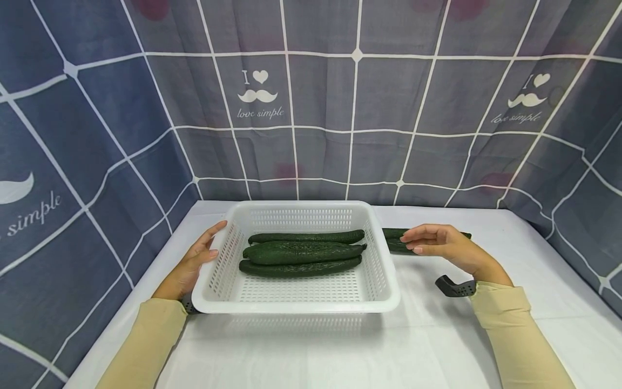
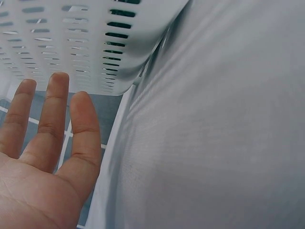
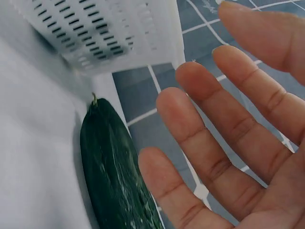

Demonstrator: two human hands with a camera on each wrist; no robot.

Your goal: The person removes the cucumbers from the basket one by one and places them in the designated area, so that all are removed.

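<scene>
Cucumbers (image 1: 303,253) left-right in basket (image 1: 296,307), heading unclear.

Pale yellow sleeves (image 1: 143,341) with black, dotted wrist pieces (image 1: 459,290)

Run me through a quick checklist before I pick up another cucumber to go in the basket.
1. Room in the basket: ok, bare floor shows in front of the three cucumbers inside.
2. Left hand at the basket: ok, at its left rim.
3. Right hand free: ok, fingers extended, holding nothing.
4. Loose cucumbers within reach: ok, on the table by the right hand.
5. Loose cucumber gripped: not ok, not yet.
6. Exact count of loose cucumbers: cannot tell, the right hand covers part of them.
</scene>
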